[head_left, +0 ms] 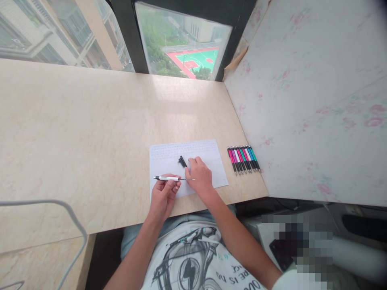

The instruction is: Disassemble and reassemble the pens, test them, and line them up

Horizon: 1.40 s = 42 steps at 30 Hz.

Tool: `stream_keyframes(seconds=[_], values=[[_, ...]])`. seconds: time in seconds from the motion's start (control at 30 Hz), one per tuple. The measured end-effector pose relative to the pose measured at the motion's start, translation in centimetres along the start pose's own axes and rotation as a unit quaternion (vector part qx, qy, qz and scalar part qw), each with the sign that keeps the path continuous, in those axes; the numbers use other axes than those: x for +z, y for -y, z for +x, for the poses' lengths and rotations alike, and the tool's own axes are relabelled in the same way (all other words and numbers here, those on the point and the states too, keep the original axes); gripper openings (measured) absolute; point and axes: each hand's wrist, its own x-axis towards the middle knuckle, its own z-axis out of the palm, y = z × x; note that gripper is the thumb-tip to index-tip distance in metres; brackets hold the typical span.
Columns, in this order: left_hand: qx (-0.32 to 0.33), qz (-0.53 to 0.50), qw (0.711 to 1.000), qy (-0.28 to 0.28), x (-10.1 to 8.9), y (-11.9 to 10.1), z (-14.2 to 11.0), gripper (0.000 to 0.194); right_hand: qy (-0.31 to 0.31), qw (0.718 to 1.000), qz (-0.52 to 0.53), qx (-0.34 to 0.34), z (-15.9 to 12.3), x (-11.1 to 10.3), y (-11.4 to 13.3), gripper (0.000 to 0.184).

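My left hand (165,193) pinches a white pen barrel (167,178) and holds it level over the lower left of a lined sheet of paper (211,159). A thin refill (187,179) sticks out of the barrel's right end, and my right hand (199,175) pinches that thin rod at its far end. A small black pen part (182,161) lies on the paper just above my right hand's fingers.
A row of several pens (243,159) with pink, green, white and blue barrels lies at the right edge of the beige desk (90,133), by a flowered wall panel (302,100). A window (181,44) is behind the desk. A grey wire frame (72,221) stands lower left.
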Motion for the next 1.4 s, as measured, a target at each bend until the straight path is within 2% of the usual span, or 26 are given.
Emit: stream_keyframes(seconds=[0.6,0.73,0.83,0.9,0.97,1.1,1.2,1.27,1.33,1.4], values=[[-0.001,0.006,1.0,0.001,0.0,0.0,0.2,0.019,0.012,0.999,-0.031,0.035,0.8,-0.1,0.7,0.012],[-0.001,0.006,1.0,0.001,0.1,-0.1,0.2,0.019,-0.02,0.999,0.007,0.044,0.8,-0.2,0.1,0.012],[-0.001,0.007,1.0,0.002,0.0,-0.1,0.2,0.02,-0.067,0.993,0.083,0.048,0.7,-0.3,-0.8,0.011],[0.0,0.008,1.0,0.003,-0.1,0.0,0.2,0.021,-0.095,0.98,0.173,0.036,0.6,-0.3,-1.5,0.011],[0.0,0.009,1.0,0.004,0.0,0.0,0.2,0.021,-0.107,0.954,0.28,0.022,0.3,-0.3,-2.1,0.01],[-0.001,0.01,1.0,0.003,0.1,-0.1,0.2,0.02,-0.081,0.894,0.439,0.038,-0.8,-0.1,-2.7,0.005],[0.003,0.009,1.0,0.001,0.1,-0.1,0.2,0.021,-0.067,0.862,0.5,0.052,-1.4,-0.1,-2.9,0.007],[0.004,0.011,1.0,-0.001,0.0,0.0,0.2,0.021,-0.065,0.848,0.523,0.046,-1.6,-0.2,-2.9,0.016],[0.004,0.013,1.0,-0.002,-0.1,0.1,0.3,0.021,-0.066,0.847,0.527,0.033,-1.7,-0.5,-2.9,0.022],[0.007,0.014,1.0,-0.002,-0.1,0.1,0.3,0.021,-0.066,0.852,0.519,0.022,-1.8,-0.8,-2.9,0.019]])
